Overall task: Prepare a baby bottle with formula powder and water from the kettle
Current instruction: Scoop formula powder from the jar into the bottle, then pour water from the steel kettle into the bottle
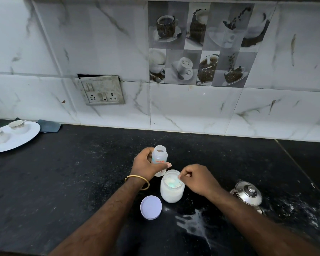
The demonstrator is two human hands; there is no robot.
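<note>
My left hand [146, 165] grips an open clear baby bottle [159, 156] with a red label, held upright just behind the jar. An open jar of white formula powder [172, 189] stands on the black counter [63, 172]. Over the jar's mouth my right hand [196, 179] pinches the handle of a small pale scoop [175, 182] whose bowl dips into the powder. The jar's white lid [151, 207] lies flat at its front left. A steel kettle [248, 194] with its lid on sits to the right, partly behind my right forearm.
A white round plate [17, 139] with a teacup [17, 124] and another cup rests at the far left, a grey cloth [49, 125] behind it. A wet, powdery spill [194, 226] spreads on the counter in front of the jar. A tiled wall with a socket panel [102, 90] backs the counter.
</note>
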